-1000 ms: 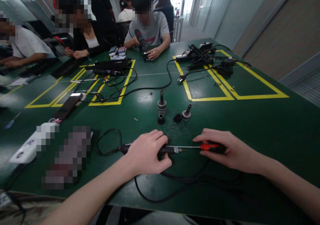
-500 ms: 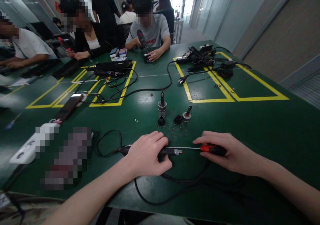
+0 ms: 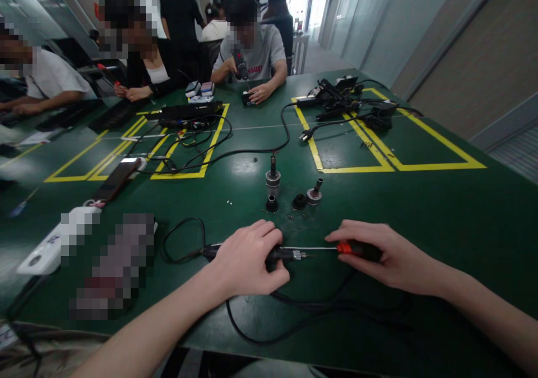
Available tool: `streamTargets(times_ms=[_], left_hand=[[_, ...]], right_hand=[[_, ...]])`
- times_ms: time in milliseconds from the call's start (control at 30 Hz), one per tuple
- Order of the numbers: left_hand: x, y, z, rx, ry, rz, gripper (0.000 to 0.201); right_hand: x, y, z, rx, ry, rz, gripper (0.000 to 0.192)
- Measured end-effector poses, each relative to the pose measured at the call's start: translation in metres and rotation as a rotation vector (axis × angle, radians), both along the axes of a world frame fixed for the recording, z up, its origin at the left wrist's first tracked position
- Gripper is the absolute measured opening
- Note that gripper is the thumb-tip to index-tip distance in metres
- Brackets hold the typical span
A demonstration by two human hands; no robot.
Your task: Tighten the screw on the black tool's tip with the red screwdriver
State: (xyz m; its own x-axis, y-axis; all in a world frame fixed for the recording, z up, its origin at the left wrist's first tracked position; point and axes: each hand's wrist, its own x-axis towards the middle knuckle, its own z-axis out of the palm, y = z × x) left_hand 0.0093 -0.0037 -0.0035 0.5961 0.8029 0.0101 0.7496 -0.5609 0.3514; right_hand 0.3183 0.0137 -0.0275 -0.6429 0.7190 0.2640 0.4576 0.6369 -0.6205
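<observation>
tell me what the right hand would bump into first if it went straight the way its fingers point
Likely the tip of the black tool, then the left hand; depth is unclear, so the right hand might pass above.

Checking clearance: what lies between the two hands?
In the head view, the silver tip of the black pen-shaped corded tool and the thin metal shaft of the red-and-black screwdriver lie between left hand and right hand.

Open green tabletop [image 3: 454, 213] lies fwd & R of the right hand [image 3: 397, 255] as I see it, but the gap btwn it & the left hand [image 3: 247, 257] is crossed by a screwdriver [image 3: 344, 247], w/ an upright metal shaft part [image 3: 273, 184], tilted shaft part [image 3: 314, 195] & blk caps [image 3: 298, 201] just beyond.
</observation>
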Motion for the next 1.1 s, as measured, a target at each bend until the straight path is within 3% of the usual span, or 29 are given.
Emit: streamTargets(times_ms=[267,600,800,1100], left_hand=[[0.000,0.001,0.000,0.007,0.013,-0.002,0.013],[0.000,0.001,0.001,0.007,0.023,-0.007,0.013],[0.001,0.001,0.001,0.010,0.043,-0.013,0.013],[0.000,0.001,0.001,0.018,0.036,-0.012,0.013]], right_hand=[[-0.002,-0.001,-0.002,-0.007,-0.013,-0.004,0.032],[-0.004,0.001,0.005,-0.006,0.011,0.032,0.019],[-0.007,0.000,0.007,-0.036,0.003,-0.002,0.034],[-0.001,0.001,-0.003,0.005,0.042,0.014,0.022]])
